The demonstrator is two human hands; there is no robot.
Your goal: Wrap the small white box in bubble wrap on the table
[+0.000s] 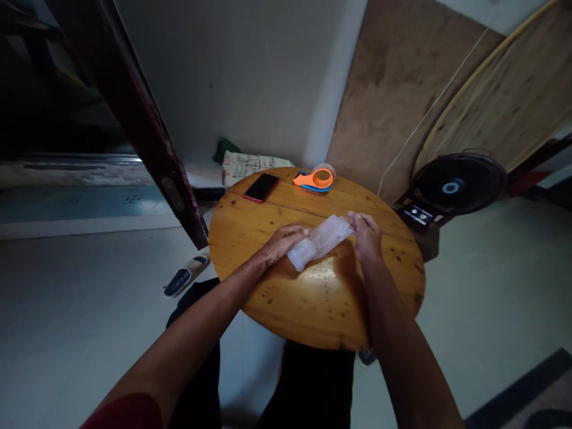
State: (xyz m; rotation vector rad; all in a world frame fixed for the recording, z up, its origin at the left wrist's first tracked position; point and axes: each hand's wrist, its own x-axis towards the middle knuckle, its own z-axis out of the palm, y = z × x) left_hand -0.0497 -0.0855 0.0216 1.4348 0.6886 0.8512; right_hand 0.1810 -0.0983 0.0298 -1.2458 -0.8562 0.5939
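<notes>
A clear, crinkled plastic packet (318, 241) lies slantwise over the middle of a round wooden table (313, 298). My left hand (286, 241) grips its lower left end with curled fingers. My right hand (366, 233) pinches the upper right end. Both hands rest just above the tabletop. What the packet holds is too faint to make out.
A red phone (261, 187) lies at the table's far left. An orange tape dispenser (316, 179) sits at the far edge. A black fan (456, 185) stands on the floor to the right, a slipper (185, 277) to the left, and a printed sack (250, 164) by the wall.
</notes>
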